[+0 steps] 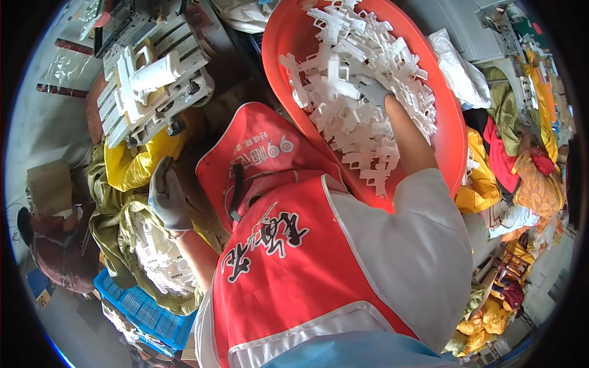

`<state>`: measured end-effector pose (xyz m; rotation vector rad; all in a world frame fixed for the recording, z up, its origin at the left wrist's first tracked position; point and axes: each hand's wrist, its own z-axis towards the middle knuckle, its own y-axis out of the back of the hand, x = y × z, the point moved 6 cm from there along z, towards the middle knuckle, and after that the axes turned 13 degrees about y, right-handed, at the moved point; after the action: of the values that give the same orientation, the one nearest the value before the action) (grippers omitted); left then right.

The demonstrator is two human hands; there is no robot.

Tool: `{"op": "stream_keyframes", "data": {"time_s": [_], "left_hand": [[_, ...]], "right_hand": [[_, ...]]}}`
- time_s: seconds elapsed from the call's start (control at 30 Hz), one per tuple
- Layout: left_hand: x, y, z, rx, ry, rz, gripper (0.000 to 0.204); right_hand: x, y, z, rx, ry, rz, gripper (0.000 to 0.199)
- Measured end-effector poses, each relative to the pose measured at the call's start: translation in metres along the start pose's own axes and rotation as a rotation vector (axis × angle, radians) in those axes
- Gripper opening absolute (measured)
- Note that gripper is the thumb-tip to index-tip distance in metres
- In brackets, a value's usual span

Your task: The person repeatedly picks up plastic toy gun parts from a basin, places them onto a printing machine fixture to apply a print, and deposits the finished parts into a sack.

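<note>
Head view: Worker in a white-trimmed red cloth apron (325,264) reaches to both sides amid crowded stock.
Large oval red plastic tub (451,147): Heaped with white plastic pistol-shaped pieces (362,132), tangled in every direction.
Right hand, in a gray glove (371,92): Lies over the tub's heap, its fingers stretched toward a white piece with a broad grip (338,80); whether they grasp it, one cannot tell.
Left hand, in a gray glove (167,199): Hangs beside an open olive fabric sack (113,224) of similar white pieces, fingers extended and released.
Pale slatted fixture (173,40): Stands at upper left, bearing another white pistol-shaped piece (153,76); a bright yellow bag (138,162) bulges beneath.
In the way: The apron's flared front lies between the hands and covers part of the tub's rim; the right forearm screens some of the heap.
Left edge: Near a blue plastic lattice basket (144,303) is another person in dark maroon clothing (61,257), by a brown cardboard box (50,187).
Right edge: A crumpled white plastic sack (457,70) sits beside the tub, above piled orange patterned cloth (537,178).
</note>
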<state>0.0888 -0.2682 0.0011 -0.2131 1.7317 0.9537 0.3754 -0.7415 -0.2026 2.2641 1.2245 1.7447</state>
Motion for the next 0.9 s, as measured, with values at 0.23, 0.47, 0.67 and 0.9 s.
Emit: {"op": "stream_keyframes", "data": {"time_s": [0.23,0.47,0.67,0.9], "left_hand": [[-0.003,0.027,-0.016,-0.131,-0.095,0.142,0.024],[-0.034,0.056,-0.008,-0.215,-0.160,0.132,0.021],[-0.073,0.067,0.025,-0.302,-0.370,0.151,0.022],[-0.098,0.068,0.048,-0.362,-0.493,0.175,0.019]], "right_hand": [[-0.058,-0.004,0.015,-0.318,0.414,-0.555,0.049],[0.013,-0.034,-0.020,-0.174,0.151,-0.671,0.056],[0.011,-0.032,-0.015,-0.173,0.111,-0.728,0.051],[-0.003,-0.040,-0.035,-0.495,0.163,0.483,0.046]]}}
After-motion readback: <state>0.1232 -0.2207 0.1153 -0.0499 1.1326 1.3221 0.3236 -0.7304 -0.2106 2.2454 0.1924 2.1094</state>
